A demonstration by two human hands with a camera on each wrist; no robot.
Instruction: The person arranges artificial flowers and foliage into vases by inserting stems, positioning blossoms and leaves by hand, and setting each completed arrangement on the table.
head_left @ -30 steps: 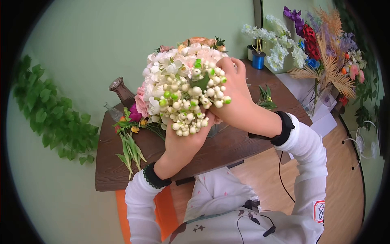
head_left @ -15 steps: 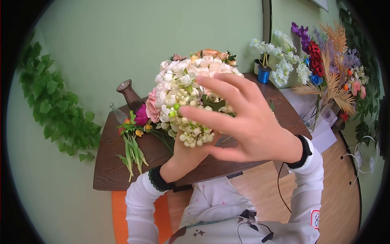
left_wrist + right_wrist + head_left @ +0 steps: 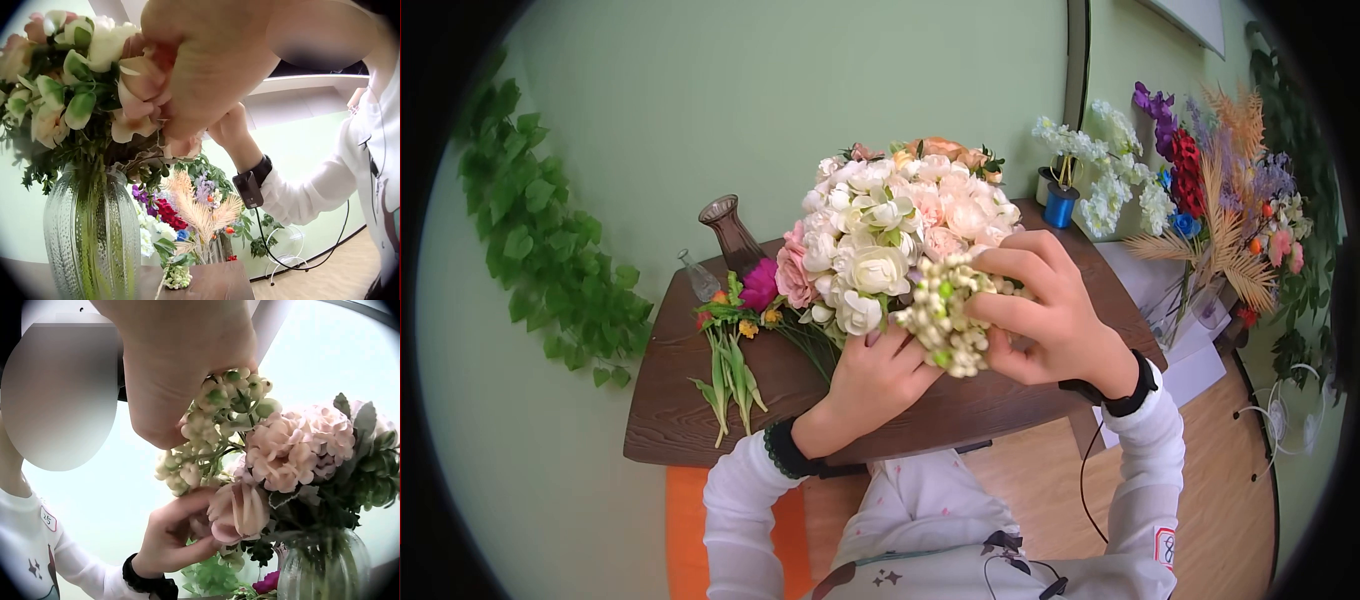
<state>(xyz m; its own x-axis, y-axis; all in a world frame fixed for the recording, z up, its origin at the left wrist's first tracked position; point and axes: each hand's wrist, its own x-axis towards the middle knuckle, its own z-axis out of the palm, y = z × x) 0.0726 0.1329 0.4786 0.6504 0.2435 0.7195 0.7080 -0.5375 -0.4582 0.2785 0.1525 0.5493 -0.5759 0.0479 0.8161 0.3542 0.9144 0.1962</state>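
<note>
A full bouquet of white, pink and peach flowers (image 3: 880, 270) stands in a ribbed glass vase (image 3: 94, 237). My right hand (image 3: 1055, 315) pinches a cluster of cream and green berries (image 3: 948, 312) at the bouquet's front right; its palm hides part of the cluster in the right wrist view. Just left of the berries, my left hand (image 3: 878, 380) reaches in at the lower front. In the right wrist view, the thumb and fingers of that left hand (image 3: 169, 534) curl round a pale pink rose (image 3: 237, 512). The berry stem's lower end is hidden among the blooms.
On the dark wooden table (image 3: 670, 410), a brown glass vase (image 3: 733, 235), a small clear bottle (image 3: 699, 277) and loose stems with colourful blooms (image 3: 730, 375) lie or stand at left. A blue spool (image 3: 1060, 205) and tall mixed flowers (image 3: 1215, 190) are at right.
My right hand, spread wide over the berries half a second ago, now pinches them, and the cluster sits further right. More of my left hand's fingers show at the bouquet's front.
</note>
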